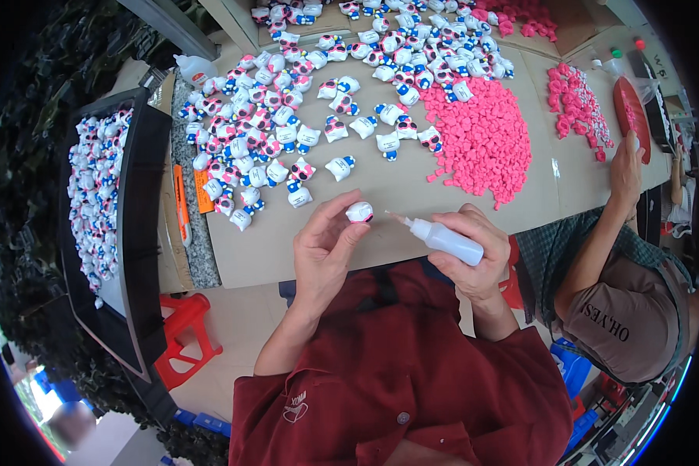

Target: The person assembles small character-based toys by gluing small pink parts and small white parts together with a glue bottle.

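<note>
Between the thumb and fingers of my left hand (324,242) is a small white toy figure's head (359,212) with a pink edge. My right hand (480,260) grips a translucent white squeeze bottle (449,241), tilted so its thin nozzle points left toward the toy head. A short gap separates the nozzle tip from the toy. Beyond my hands, white, blue and pink toy figures (340,168) lie scattered on the table. A heap of small pink pieces (485,147) spreads out to the right of them.
A black tray (141,186) full of figures stands at the left. Near it are an orange utility knife (181,203) and another white bottle (196,69). At the right, a co-worker (625,307) reaches to a red dish (631,116). A red stool (185,342) stands below left.
</note>
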The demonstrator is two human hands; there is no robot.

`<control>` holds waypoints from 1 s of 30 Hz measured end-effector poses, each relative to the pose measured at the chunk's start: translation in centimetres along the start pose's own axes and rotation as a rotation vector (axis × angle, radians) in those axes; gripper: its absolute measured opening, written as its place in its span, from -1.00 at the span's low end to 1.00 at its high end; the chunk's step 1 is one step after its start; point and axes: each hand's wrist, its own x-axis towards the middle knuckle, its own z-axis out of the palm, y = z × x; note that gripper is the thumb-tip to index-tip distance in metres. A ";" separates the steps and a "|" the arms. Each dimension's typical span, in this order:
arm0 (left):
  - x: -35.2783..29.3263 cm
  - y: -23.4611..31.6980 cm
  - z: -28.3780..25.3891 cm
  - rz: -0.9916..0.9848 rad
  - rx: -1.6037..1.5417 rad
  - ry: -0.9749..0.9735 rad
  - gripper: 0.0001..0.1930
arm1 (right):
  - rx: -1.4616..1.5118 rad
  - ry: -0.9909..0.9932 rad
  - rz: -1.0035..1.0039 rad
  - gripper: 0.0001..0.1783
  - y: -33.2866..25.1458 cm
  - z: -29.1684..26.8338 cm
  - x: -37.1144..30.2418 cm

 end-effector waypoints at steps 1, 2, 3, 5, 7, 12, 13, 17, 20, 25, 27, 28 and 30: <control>0.0 0.1 0.2 -0.013 -0.046 0.026 -0.64 | -0.002 -0.001 0.001 -0.62 0.0 0.0 0.0; 0.0 0.0 0.1 -0.013 -0.048 0.025 -0.64 | 0.010 -0.007 0.012 -0.63 0.1 0.1 0.0; 0.0 -0.2 0.0 0.006 -0.038 0.000 -0.66 | 0.025 -0.015 0.021 -0.65 0.1 0.2 0.0; 0.0 -0.5 -0.3 0.026 -0.028 -0.023 -0.67 | 0.020 -0.025 0.032 -0.66 0.1 0.6 0.0; 0.0 -0.6 -0.5 0.017 -0.011 -0.053 -0.68 | 0.013 -0.034 0.044 -0.67 0.0 0.6 0.0; 0.0 -0.4 -0.4 0.009 -0.007 -0.059 -0.69 | 0.031 -0.049 0.080 -0.68 0.0 0.8 0.1; 0.0 -0.4 -0.4 0.004 0.004 -0.067 -0.69 | 0.030 -0.049 0.080 -0.68 0.0 0.8 0.1; 0.0 -0.4 -0.3 0.009 0.009 -0.064 -0.70 | 0.020 -0.063 0.112 -0.69 -0.2 0.8 0.1; 0.0 -0.4 -0.2 0.024 -0.017 -0.044 -0.70 | 0.020 -0.060 0.100 -0.69 0.0 0.8 0.0; -0.1 -0.3 -0.2 0.003 0.003 -0.022 -0.70 | 0.013 -0.032 0.105 -0.69 0.0 0.6 0.0; -0.1 -0.4 -0.1 0.011 0.010 -0.015 -0.70 | 0.003 -0.019 0.111 -0.70 0.1 0.6 0.0; -0.1 -0.4 -0.1 0.019 0.018 -0.008 -0.70 | 0.005 -0.019 0.110 -0.70 0.1 0.7 0.0; -0.1 -0.4 -0.1 0.015 0.011 -0.001 -0.70 | 0.027 -0.033 0.117 -0.71 -0.2 0.7 0.2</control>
